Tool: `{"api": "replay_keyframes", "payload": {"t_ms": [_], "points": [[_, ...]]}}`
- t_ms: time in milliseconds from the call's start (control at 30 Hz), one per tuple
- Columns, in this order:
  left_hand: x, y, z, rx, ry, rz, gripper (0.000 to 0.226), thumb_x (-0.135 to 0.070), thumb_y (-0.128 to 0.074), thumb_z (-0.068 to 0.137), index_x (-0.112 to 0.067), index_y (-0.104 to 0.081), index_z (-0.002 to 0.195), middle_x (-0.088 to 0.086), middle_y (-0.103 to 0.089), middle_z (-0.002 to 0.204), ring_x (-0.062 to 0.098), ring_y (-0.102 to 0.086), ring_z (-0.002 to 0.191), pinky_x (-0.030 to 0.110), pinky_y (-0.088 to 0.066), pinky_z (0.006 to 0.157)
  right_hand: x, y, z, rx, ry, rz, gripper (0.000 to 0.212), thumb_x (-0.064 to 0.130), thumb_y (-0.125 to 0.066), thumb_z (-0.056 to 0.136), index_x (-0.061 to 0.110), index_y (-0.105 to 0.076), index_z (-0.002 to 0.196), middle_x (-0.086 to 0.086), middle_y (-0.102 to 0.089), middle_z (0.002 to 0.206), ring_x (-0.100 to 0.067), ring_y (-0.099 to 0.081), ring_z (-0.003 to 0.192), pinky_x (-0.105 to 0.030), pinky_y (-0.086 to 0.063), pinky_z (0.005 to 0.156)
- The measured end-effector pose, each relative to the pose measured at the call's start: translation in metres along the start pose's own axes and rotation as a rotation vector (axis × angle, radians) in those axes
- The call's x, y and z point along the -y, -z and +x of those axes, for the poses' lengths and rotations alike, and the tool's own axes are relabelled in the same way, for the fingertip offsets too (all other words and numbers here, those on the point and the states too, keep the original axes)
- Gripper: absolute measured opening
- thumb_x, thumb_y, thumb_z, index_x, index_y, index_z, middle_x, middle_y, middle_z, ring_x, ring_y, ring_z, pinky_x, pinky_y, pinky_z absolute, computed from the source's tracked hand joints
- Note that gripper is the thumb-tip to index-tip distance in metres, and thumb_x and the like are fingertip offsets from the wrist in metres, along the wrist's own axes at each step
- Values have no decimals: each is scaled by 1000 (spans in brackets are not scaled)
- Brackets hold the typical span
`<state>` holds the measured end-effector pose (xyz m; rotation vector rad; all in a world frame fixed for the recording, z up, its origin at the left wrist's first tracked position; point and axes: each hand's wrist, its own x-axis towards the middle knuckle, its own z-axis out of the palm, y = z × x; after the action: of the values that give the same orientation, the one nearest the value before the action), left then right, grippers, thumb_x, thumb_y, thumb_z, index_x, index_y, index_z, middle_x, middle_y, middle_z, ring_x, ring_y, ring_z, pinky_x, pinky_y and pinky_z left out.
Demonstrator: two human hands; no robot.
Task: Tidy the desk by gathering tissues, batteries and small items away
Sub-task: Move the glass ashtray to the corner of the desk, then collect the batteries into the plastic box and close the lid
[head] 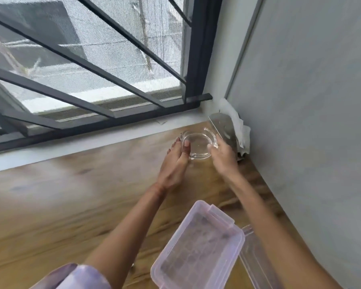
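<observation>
Glass dish (pixel 198 146) sat right of centre near the corner of the desk (pixel 71 205), bracketed by both hands. Left hand (pixel 176 157) lay flat, straight fingers against the left rim; right hand (pixel 223 158) pinched the right rim, thumb over the edge. Crumpled tissue (pixel 241 130) lay just beyond the right hand, to its upper right, and the lidless container (pixel 196 247) sat at lower centre.

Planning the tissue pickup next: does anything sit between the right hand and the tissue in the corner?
Yes. A grey object stands in front of the tissue, between it and the right hand, which holds the glass dish.
</observation>
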<state>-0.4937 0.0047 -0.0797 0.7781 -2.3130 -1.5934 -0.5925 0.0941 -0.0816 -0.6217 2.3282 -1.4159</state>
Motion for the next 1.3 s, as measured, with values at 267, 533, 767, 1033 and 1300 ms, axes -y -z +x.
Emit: {"api": "replay_keyframes", "payload": {"t_ms": [267, 533, 767, 1033, 1300], "points": [[4, -2, 7, -2, 12, -24, 50, -38, -20, 100, -16, -25, 145, 2, -23, 153, 13, -15, 142, 27, -5, 117, -9, -6, 4, -47, -5, -14, 44, 9, -45, 92, 14, -44, 136, -3, -52, 134, -15, -45, 125, -25, -31, 105], [8, 7, -8, -8, 85, -41, 57, -41, -20, 99, -9, -16, 146, 3, -14, 155, 11, -10, 143, 26, -3, 118, -3, -4, -8, -57, -17, -110, 51, 15, -48, 93, 7, -34, 141, -8, -39, 145, -20, -33, 136, -31, -24, 112], [3, 29, -90, -133, 98, -187, 83, -63, -17, 78, -13, -30, 143, -2, -30, 150, 5, -25, 138, 19, -15, 113, 17, 13, -61, -12, 71, -115, 47, 21, -48, 94, 13, -38, 139, -4, -44, 142, -16, -37, 133, -34, -30, 111], [31, 31, -209, -190, 213, -377, 71, -63, -19, 79, -23, -41, 135, -5, -44, 140, 8, -37, 132, 32, -23, 115, 3, 27, -152, -18, 55, -232, 39, 22, -49, 95, 8, -48, 132, -7, -50, 136, -19, -46, 125, -25, -38, 97], [22, 10, -259, -22, 397, -792, 64, -47, -13, 95, -7, -31, 141, 4, -37, 146, 13, -35, 135, 22, -27, 109, -15, 21, -187, -107, -7, -152, 33, 19, -42, 98, 9, -54, 126, -7, -59, 125, -13, -51, 113, -23, -39, 89]]}}
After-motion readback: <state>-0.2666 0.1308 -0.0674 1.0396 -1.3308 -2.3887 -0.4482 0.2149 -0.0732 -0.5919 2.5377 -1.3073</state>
